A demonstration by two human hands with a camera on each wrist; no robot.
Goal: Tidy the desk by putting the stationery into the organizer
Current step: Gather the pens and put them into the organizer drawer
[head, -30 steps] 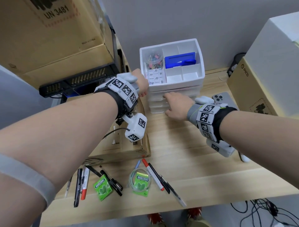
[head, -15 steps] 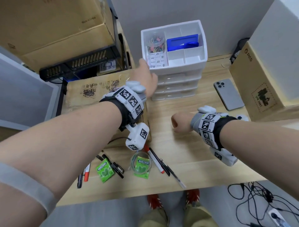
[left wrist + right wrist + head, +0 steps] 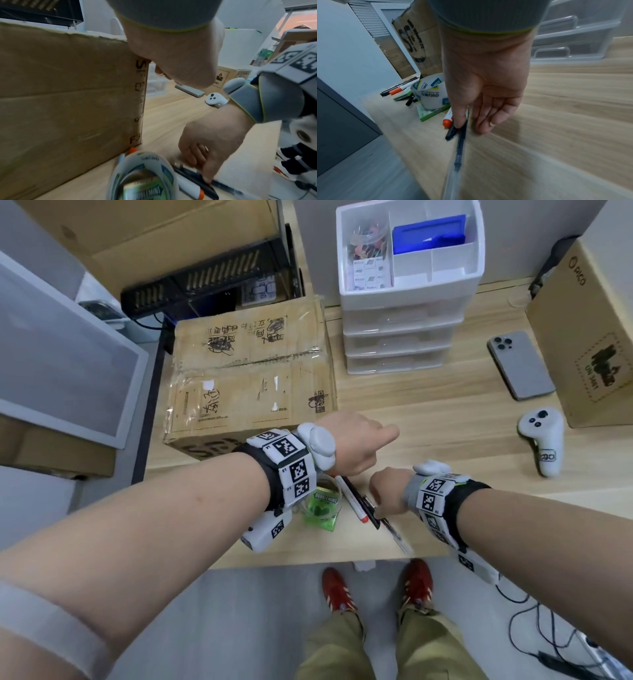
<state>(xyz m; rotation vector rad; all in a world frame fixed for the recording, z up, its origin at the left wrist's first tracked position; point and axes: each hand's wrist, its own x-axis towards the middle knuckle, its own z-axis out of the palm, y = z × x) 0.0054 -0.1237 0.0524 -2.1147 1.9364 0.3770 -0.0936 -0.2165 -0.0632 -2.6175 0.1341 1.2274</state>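
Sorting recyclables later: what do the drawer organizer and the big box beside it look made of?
The drawer organizer looks like plastic: white glossy frame, see-through drawer fronts. The big box is brown corrugated cardboard, matte, with printed marks and clear tape along its seams.

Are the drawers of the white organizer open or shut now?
Shut: all three drawer fronts sit flush with the white organizer.

Office: wooden desk (image 3: 428,412), drawer organizer (image 3: 397,330), shipping cartons (image 3: 250,364).
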